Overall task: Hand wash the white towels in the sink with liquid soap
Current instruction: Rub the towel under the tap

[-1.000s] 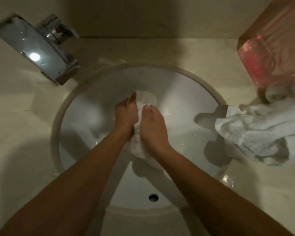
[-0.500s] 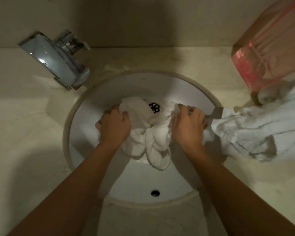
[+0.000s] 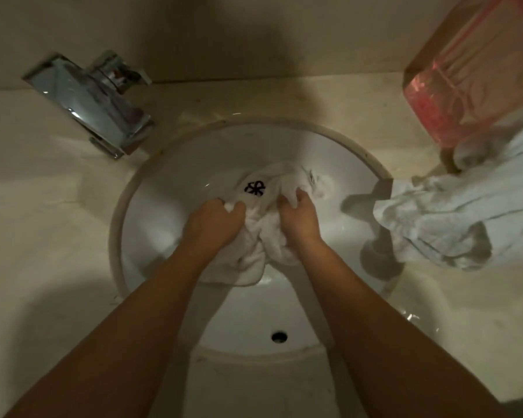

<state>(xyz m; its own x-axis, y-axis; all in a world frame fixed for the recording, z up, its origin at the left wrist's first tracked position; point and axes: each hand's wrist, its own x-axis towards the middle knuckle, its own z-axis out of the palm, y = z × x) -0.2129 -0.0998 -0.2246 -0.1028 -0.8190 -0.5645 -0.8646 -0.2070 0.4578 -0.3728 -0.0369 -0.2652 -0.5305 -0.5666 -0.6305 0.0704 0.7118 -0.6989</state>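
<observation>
A white towel (image 3: 264, 236) with a black embroidered emblem lies bunched in the round white sink (image 3: 175, 182). My left hand (image 3: 213, 224) grips the towel's left side, fingers curled into the cloth. My right hand (image 3: 298, 217) grips its right side, fingers dug into the folds. The hands sit close together over the middle of the basin. A second white towel (image 3: 453, 218) lies crumpled on the counter at the right, draping over the sink rim. The clear bottle of pink liquid soap (image 3: 465, 76) stands at the back right.
A chrome faucet (image 3: 94, 101) stands at the back left of the beige stone counter (image 3: 43, 236). The sink's overflow hole (image 3: 279, 336) is on the near wall. Water drops lie on the counter to the right of the basin.
The hands had pulled apart, spreading the towel and showing its emblem; now they have come back together, bunching the cloth between them.
</observation>
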